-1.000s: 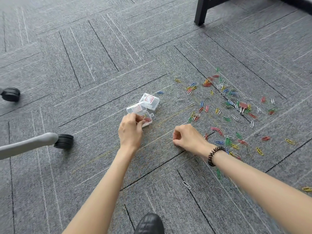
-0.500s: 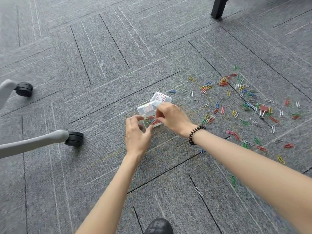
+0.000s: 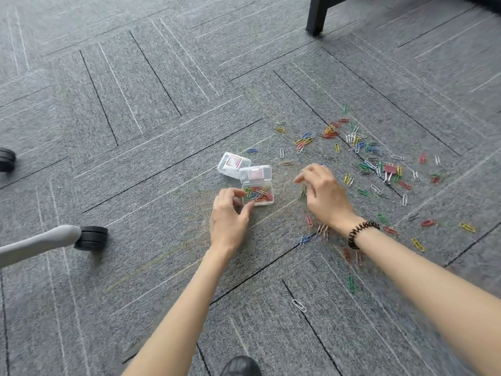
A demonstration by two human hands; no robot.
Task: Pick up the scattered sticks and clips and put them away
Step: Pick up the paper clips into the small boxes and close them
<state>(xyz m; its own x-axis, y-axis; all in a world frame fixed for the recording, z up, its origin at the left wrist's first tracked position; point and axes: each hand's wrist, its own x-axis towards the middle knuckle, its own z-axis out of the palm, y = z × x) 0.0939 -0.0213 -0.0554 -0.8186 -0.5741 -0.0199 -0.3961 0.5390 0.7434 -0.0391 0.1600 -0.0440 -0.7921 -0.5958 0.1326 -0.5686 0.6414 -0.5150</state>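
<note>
Paper clips (image 3: 329, 134) of many colours lie scattered on the grey carpet (image 3: 135, 131), to the right of a small clear box (image 3: 257, 196) that holds more of them. The left hand (image 3: 229, 215) pinches the box's left edge between thumb and fingers. The right hand (image 3: 322, 194) hovers just beside the box with fingers half curled. It is blurred, so I cannot tell if it holds anything.

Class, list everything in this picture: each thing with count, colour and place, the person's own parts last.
open box: one, clear, holding coloured clips, centre
closed box: one, clear, red label, behind the open box
paper clips: many, mixed colours, scattered right
binder clip: one, red, among them
casters: two, black, left
chair leg: one, grey, left
furniture leg: one, black, top
shoe: one, black, bottom edge
carpet: one, grey, underneath everything
bracelet: one, black, right wrist
left hand: grips the open box
right hand: curled above paper clips; grasp unclear
</note>
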